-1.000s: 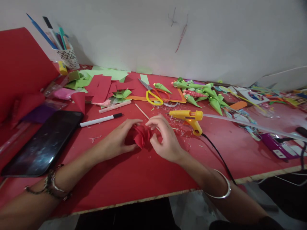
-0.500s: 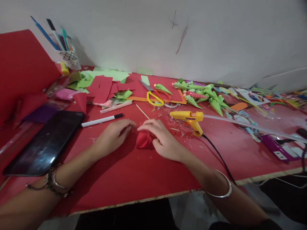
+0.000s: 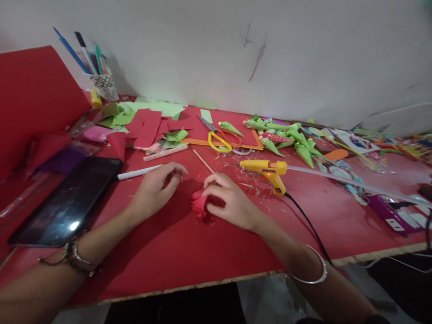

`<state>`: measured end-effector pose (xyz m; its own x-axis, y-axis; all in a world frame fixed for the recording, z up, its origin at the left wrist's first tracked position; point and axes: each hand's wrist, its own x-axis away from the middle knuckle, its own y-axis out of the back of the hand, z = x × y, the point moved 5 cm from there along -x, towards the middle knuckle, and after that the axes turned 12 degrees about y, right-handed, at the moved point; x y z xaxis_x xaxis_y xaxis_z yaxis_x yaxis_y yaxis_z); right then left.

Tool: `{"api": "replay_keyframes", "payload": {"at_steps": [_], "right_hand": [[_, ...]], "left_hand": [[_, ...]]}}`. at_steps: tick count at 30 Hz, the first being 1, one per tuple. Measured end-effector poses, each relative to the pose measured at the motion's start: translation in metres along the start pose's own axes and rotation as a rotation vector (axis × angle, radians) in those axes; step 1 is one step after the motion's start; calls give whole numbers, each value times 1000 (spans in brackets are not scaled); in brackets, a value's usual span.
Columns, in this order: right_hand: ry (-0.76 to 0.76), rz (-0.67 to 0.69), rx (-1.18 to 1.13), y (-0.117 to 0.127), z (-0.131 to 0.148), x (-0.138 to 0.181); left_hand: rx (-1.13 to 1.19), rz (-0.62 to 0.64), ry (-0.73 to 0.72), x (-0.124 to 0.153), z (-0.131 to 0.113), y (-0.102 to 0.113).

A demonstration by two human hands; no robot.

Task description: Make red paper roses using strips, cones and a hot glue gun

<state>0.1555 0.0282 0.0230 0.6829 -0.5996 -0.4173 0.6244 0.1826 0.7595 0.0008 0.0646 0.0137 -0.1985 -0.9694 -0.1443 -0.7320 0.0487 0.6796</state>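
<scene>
My right hand is closed round a small red paper flower resting on the red table. The flower's folded petals poke out to the left of my fingers. My left hand hovers just left of it with its fingers curled loosely and apart, holding nothing. A white marker pen lies partly under that hand. A thin wooden stick lies just beyond both hands.
A yellow glue gun with a black cord lies right of my right hand. A dark tablet lies at the left. Yellow scissors, red and green paper scraps, green paper cones and a pen cup fill the back.
My left hand has let go of the red flower and drawn back to the left. My right hand has closed round the flower and holds it alone.
</scene>
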Motion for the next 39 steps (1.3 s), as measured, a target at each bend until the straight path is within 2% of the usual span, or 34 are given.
{"api": "replay_keyframes", "payload": {"at_steps": [2, 5, 9, 11, 14, 17, 21, 26, 30, 32, 37, 39], "right_hand": [[-7, -25, -2, 1, -2, 0], [-54, -60, 2, 4, -3, 0], [-151, -39, 45, 4, -5, 2], [-162, 12, 56, 2, -6, 3], [-152, 45, 38, -2, -8, 4], [-149, 22, 4, -1, -8, 3], [-124, -47, -47, 2, -7, 1], [-116, -184, -63, 9, -7, 1], [-124, -222, -95, 10, -8, 3], [-139, -207, -120, 7, -10, 4], [-185, -129, -131, -3, -16, 6], [-184, -122, -131, -4, -17, 6]], "left_hand": [[4, 14, -15, 2, -3, 2], [-8, 136, -91, 7, -9, 0], [-167, 255, -307, 17, -17, -7], [-316, 217, -437, 23, -24, -12], [-506, 84, -626, 35, -38, -18], [-572, -2, -724, 44, -47, -23], [-601, -49, -645, 43, -44, -23], [-564, 56, -316, 30, -27, -21], [-490, 66, -120, 20, -18, -12], [-493, 62, -133, 16, -17, -7], [-499, 113, -328, 13, -17, -2], [-449, 117, -339, 11, -14, 1]]}}
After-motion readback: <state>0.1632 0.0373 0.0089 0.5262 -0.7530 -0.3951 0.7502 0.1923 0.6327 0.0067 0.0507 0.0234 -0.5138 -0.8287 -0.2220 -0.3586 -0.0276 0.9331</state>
